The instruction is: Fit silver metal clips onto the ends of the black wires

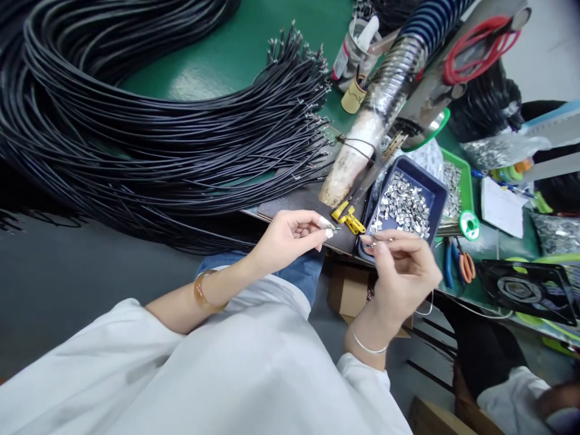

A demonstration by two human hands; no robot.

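Note:
My left hand (294, 237) is closed in a pinch on a thin wire end (336, 229) that pokes out past the fingertips and looks greenish. The rest of that wire is hidden by the fingers. To its right, my right hand (403, 266) pinches a small shiny metal piece (372, 244), mostly covered by thumb and forefinger. The two hands are apart, at the table's front edge. Behind the right hand sits a dark blue tray (437, 190) with many small metal shells (405, 205). A yellow clip (348, 219) stands between the hands, beyond the fingertips.
A large bundle of black cables (203, 133) covers the left of the green table (199, 78). A ribbed duct (385, 96) slants over the middle. At right are a green tray (466, 181), pliers (449, 263) and a black fan (525, 290). Another person's sleeve (512, 393) shows lower right.

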